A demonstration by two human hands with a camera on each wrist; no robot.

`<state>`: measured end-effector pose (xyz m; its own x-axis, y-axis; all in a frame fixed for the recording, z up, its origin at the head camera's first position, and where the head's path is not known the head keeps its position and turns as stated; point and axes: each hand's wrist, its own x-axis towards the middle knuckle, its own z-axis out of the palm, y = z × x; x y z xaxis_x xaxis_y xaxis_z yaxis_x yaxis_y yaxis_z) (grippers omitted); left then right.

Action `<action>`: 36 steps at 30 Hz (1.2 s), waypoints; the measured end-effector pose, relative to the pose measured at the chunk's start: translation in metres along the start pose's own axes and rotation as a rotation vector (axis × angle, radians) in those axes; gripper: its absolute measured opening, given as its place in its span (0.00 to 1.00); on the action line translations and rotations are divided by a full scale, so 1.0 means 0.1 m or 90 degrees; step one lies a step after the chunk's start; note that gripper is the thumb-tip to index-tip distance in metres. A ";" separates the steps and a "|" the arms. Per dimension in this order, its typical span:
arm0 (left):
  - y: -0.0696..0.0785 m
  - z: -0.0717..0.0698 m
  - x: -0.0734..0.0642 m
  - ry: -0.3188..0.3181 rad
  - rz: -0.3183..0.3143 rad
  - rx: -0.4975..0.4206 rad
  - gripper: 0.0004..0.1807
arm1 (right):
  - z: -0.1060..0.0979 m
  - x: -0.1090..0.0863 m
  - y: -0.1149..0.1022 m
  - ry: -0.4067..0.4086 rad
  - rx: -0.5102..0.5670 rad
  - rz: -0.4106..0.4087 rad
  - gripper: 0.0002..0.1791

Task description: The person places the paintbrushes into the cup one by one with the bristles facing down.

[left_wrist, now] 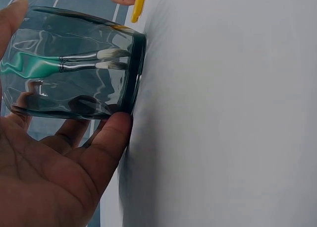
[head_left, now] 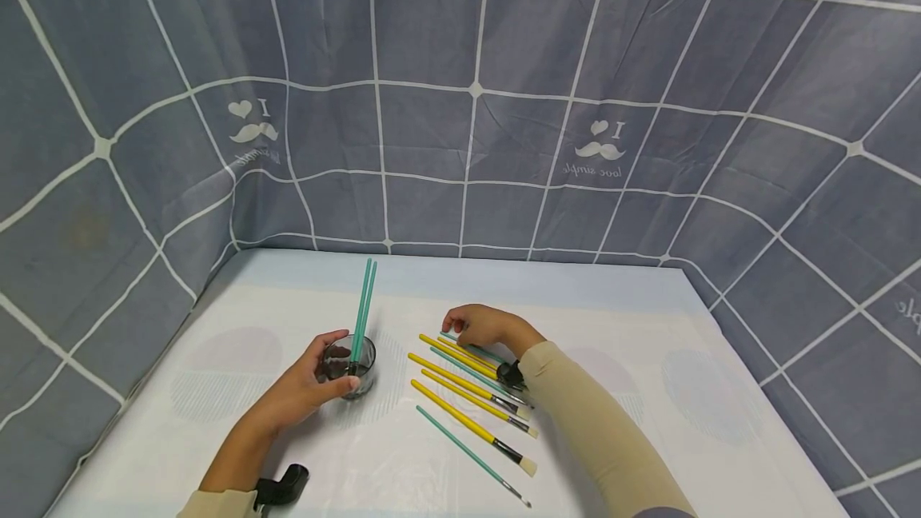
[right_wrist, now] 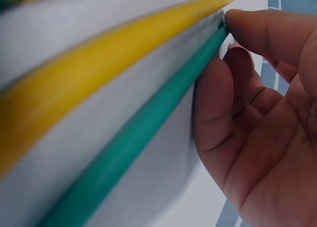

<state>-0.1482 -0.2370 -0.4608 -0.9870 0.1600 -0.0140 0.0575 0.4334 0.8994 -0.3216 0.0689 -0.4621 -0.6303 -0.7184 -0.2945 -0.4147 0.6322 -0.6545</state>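
Observation:
My left hand [head_left: 298, 386] grips a clear drinking glass [left_wrist: 49, 95] that stands on the table, the thumb on its near side. Two green paintbrushes [head_left: 363, 314] lean upright in the glass, their pale bristles [left_wrist: 113, 53] at the bottom. Over at the far end of a row of brushes, my right hand [head_left: 492, 326] pinches the handle end of a green paintbrush [right_wrist: 143, 123] between thumb and fingers. That brush still lies low along the table; its bristle end is hidden by the wrist. A yellow paintbrush [right_wrist: 114, 51] lies right beside it.
Several yellow paintbrushes [head_left: 456, 414] and green ones, including a nearest green brush [head_left: 468, 452], lie slanted side by side on the white table [head_left: 345, 474]. A grey curtain with white lines [head_left: 424, 134] encloses the table's back and sides.

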 end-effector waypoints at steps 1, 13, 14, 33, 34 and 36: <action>0.00 0.00 0.00 -0.001 0.000 -0.001 0.44 | 0.00 0.00 0.00 0.000 0.001 0.001 0.15; 0.00 -0.01 0.01 -0.004 0.000 -0.014 0.44 | -0.01 -0.01 -0.02 0.001 -0.001 0.001 0.19; 0.00 -0.01 0.01 -0.004 0.000 -0.014 0.44 | -0.02 -0.01 -0.02 0.000 0.001 0.004 0.19; 0.01 0.01 0.00 -0.001 0.008 -0.009 0.43 | -0.21 -0.13 -0.09 0.015 0.115 0.017 0.18; 0.02 0.01 0.00 -0.001 0.008 -0.010 0.43 | -0.23 -0.13 -0.08 0.018 0.120 0.015 0.18; 0.03 0.01 -0.01 -0.001 0.007 -0.011 0.43 | -0.25 -0.13 -0.09 0.022 0.136 0.010 0.18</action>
<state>-0.1472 -0.2347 -0.4587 -0.9861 0.1658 -0.0053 0.0651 0.4164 0.9069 -0.3259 0.0800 -0.4350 -0.6595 -0.6962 -0.2835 -0.2589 0.5645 -0.7838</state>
